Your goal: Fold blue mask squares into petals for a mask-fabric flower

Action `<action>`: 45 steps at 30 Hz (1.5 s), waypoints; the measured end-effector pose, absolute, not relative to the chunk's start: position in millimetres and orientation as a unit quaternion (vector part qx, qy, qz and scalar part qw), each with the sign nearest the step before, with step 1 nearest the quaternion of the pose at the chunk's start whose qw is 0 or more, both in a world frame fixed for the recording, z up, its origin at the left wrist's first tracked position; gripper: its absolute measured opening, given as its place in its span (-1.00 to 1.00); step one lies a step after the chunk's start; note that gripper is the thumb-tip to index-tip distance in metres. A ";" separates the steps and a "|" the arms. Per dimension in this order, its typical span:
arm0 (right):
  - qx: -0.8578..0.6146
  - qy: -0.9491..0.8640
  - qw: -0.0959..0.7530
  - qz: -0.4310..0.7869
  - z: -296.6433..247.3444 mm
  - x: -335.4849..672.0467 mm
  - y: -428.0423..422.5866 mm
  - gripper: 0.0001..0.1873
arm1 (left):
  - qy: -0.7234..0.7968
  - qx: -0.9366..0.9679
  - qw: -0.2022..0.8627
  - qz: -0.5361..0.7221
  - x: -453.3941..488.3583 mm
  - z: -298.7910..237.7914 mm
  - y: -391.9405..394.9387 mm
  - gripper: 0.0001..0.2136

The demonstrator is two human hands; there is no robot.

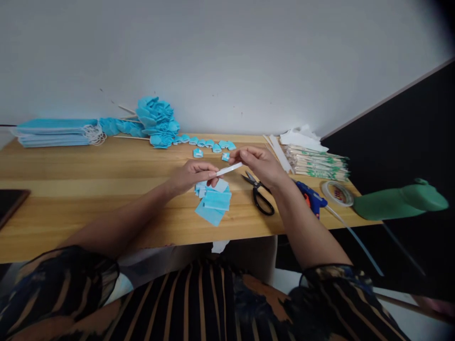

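Observation:
A narrow white strip-like piece (229, 169) is held up over the table, seen edge-on; whether it is a flat strip or a thin roll of tape I cannot tell. My left hand (195, 176) pinches its left end between thumb and fingers. At the other end, my right hand (261, 163) has its thumb and fingers bent around the tip. Below lie several cut blue fabric pieces (216, 200), partly under the left fingers. A small folded blue piece with white on it (225, 157) sits by the right fingertips, and a similar one (198, 153) is to its left.
Black-handled scissors (263, 201), a blue glue gun (313, 196), a tape roll (337, 193) and a green bottle (398, 201) are on the right. Wrapped bundles (316, 163) lie behind. Folded blue petals (204, 143), blue fabric flowers (158, 121) and stacked masks (57, 132) line the back.

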State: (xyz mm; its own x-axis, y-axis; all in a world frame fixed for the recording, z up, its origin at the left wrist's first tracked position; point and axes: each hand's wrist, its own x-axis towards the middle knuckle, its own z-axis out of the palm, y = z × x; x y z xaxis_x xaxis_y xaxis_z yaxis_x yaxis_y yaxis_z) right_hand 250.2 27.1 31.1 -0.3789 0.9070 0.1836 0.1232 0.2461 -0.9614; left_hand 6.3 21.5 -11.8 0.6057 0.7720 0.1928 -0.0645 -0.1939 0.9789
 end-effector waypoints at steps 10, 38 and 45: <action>-0.434 -0.554 0.450 0.550 -16.8 234.3 60.3 -0.32 | 0.279 0.792 0.237 0.488 6.2 -28.8 42.1 -0.76; -0.347 -0.482 0.500 0.630 -24.7 225.6 41.4 -0.57 | 0.348 0.713 0.432 0.430 10.6 -22.6 23.8 -0.75; -0.359 -0.526 0.501 0.586 -26.0 224.1 39.7 -0.53 | 0.331 0.702 0.472 0.418 10.0 -25.0 27.4 -0.70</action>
State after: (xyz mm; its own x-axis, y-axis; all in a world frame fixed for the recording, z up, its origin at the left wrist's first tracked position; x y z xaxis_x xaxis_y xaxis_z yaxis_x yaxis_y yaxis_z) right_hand 224.1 39.7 -26.0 -0.2415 0.9646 0.1062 -0.2099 0.0549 -0.9762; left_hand 10.0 27.4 -25.0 0.4316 0.8593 0.2744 0.0713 -0.3357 0.9393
